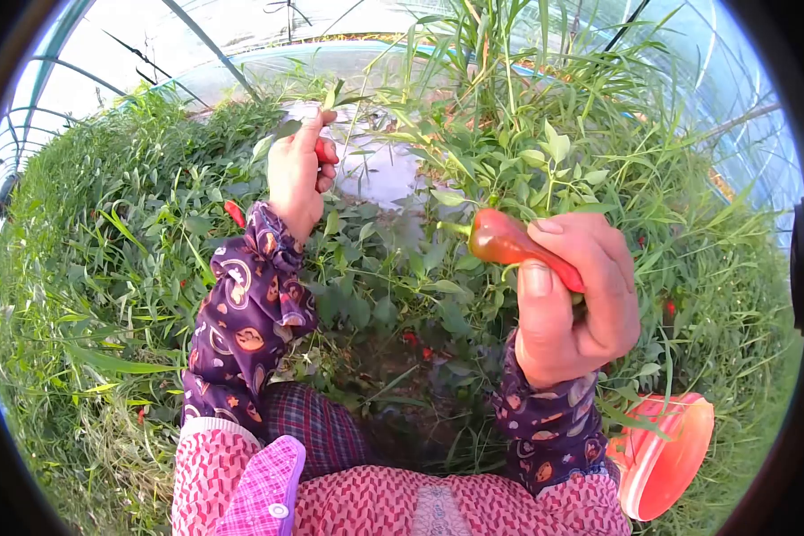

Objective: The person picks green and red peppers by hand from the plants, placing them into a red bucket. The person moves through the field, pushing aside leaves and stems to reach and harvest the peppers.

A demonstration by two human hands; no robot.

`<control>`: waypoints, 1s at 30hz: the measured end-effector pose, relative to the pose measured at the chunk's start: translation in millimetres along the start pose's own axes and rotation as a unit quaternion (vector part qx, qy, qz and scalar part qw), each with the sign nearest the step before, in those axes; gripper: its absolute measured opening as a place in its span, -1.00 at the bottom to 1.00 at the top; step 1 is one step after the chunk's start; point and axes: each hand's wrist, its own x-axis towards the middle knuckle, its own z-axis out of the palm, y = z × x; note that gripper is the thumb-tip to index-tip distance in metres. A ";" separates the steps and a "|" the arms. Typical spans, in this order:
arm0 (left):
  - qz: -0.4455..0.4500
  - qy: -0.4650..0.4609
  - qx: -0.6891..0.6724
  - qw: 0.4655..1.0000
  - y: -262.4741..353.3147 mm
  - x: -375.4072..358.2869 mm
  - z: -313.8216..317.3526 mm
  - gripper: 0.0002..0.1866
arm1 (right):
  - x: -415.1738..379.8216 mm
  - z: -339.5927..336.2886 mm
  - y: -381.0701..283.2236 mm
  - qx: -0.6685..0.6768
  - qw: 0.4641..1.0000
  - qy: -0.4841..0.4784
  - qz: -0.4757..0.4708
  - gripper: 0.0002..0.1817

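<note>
A glossy red pepper [500, 237] with a green stem is pinched between the thumb and fingers of my right hand [585, 299], raised above the plants. My left hand [297, 174] reaches farther forward, its fingers curled round a red pepper [327, 152] that shows only in part. Green leaves [333, 94] stick up at its fingertips. Beneath both hands spread leafy pepper plants [375, 259]. Another red pepper [234, 213] hangs just left of my left wrist.
An orange bucket [701, 447] lies tilted at my right side. Tall grass [482, 54] rises ahead. Small red peppers [427, 354] show low among the foliage. Clear plastic sheeting [732, 71] on curved poles encloses the plants. Pale ground sheet [380, 165] lies beyond my left hand.
</note>
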 end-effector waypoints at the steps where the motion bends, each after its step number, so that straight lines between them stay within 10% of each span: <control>1: -0.025 -0.016 0.170 0.985 4.6 11.1 -0.1 -0.44 | 12.2 -14.2 -2.8 0.012 0.996 -0.090 0.026 -0.80; 3: 0.042 -0.094 0.593 0.799 -17.2 43.3 -15.5 -0.27 | 12.0 -14.3 20.4 0.062 0.981 -0.141 0.115 -0.81; 4: 0.046 -0.094 0.592 0.799 -12.6 39.7 -8.7 -0.27 | 9.2 -11.5 32.2 0.111 0.955 -0.193 0.196 -0.80; 7: -0.081 -0.168 0.161 0.969 16.9 18.4 19.3 -0.48 | -6.5 -3.7 50.7 0.206 0.867 -0.162 0.424 -0.73; 10: -0.123 -0.222 -0.171 0.952 17.1 -18.3 45.7 -0.67 | -17.8 6.3 63.3 0.216 0.863 -0.124 0.439 -0.71; 18: -0.060 -0.136 -0.151 0.977 -5.1 -93.5 100.3 -0.48 | -26.3 40.5 54.9 0.257 0.821 -0.017 0.510 -0.69; 26: 0.263 -0.174 0.072 0.946 -2.3 -94.0 96.9 -0.51 | -13.0 27.3 31.7 0.426 0.729 0.029 0.535 -0.66; 28: 0.496 -0.190 0.228 0.816 5.0 -88.8 91.3 -0.45 | -17.3 8.6 41.9 0.447 0.724 -0.026 0.525 -0.71; 30: 0.511 -0.201 0.226 0.805 -2.1 -90.2 90.4 -0.36 | -17.6 -1.7 44.5 0.464 0.693 -0.077 0.547 -0.74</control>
